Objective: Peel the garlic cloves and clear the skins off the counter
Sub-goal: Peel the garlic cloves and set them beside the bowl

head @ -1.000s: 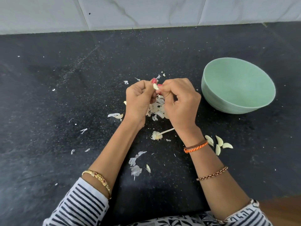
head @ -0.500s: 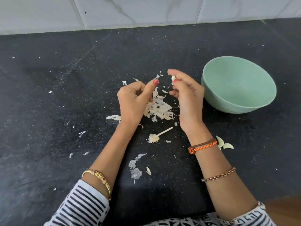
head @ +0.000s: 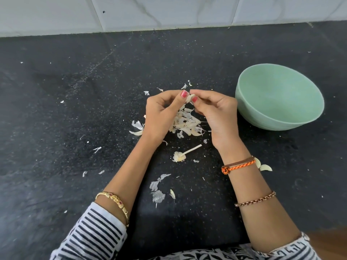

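On your far left, small white flecks of garlic skin point(head: 97, 149) lie scattered on the black speckled stone counter point(head: 56, 113). Your left forearm comes up from a black-and-white striped sleeve point(head: 93, 235), with a gold bangle point(head: 114, 201) at the wrist. Your left hand point(head: 161, 117) is raised above the counter, fingers curled, its thumb and fingertips pinching a small pale garlic clove point(head: 189, 98). Your right hand point(head: 214, 113) meets it from the other side and pinches the same clove, so both hands are grasping it between them.

Directly under your hands sits a heap of papery cream-white garlic skins point(head: 185, 124). Nearer to you lies a dried garlic root base with a thin pale stem point(head: 183, 155), and a few flat grey-white skin pieces point(head: 157, 188) lie between your forearms.

Your right wrist carries an orange braided cord bracelet point(head: 238, 167), and a copper-coloured chain bracelet point(head: 255, 199) sits further down the arm. Just behind that wrist, partly hidden by it, pale peeled garlic cloves point(head: 265, 167) rest on the counter. To the right, a pale green round bowl point(head: 279, 96) stands near your right hand.
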`<state>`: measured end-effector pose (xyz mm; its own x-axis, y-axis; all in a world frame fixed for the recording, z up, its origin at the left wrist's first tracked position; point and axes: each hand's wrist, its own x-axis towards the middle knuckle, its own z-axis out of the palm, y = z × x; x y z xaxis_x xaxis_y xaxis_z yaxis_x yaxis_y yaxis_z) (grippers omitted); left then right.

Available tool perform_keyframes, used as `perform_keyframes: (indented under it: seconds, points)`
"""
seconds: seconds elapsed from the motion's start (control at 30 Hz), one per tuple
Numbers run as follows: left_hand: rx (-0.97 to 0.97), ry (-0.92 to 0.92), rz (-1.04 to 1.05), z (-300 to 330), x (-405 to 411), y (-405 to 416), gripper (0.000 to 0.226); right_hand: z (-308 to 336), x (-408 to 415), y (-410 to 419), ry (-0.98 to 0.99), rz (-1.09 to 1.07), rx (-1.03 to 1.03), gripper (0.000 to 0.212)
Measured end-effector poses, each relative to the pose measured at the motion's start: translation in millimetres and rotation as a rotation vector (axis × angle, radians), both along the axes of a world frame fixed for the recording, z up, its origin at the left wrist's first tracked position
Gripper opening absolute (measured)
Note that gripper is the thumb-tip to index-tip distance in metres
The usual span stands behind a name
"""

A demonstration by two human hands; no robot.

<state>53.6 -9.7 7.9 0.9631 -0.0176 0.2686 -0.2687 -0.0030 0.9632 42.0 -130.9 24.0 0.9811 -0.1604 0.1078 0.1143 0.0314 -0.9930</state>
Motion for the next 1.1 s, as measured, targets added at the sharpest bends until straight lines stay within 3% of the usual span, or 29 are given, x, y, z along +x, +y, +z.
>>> perform_keyframes:
  seconds: [0.17, 0.53, 0.63, 0.83, 0.97, 1.1]
  points:
    - [0.005, 0.042, 0.021, -3.6, 3.6, 2.4, 0.014, -0.9, -0.2, 1.9, -0.034, -0.01, -0.063, 0.026]
    - [0.213, 0.019, 0.158, -7.6, 6.1, 3.2, 0.043, 2.7, 1.8, 1.3, 0.121, -0.061, 0.059, 0.021]
    - [0.356, -0.06, 0.221, -5.9, 8.4, 1.5, 0.051, 6.2, 6.3, 1.7, 0.104, -0.082, 0.056, 0.025]
    - [0.458, -0.16, 0.283, -13.3, 6.6, 1.7, 0.024, -0.5, 6.4, 4.8, 0.072, -0.122, -0.055, 0.019]
    - [0.533, -0.175, 0.286, -19.4, 6.8, 2.3, 0.013, -4.6, 3.4, 6.8, -0.008, -0.19, -0.026, 0.024]
    - [0.504, -0.166, 0.251, -15.9, 6.3, 0.9, 0.02, -3.6, 7.5, 2.0, -0.031, -0.248, -0.01, 0.026]
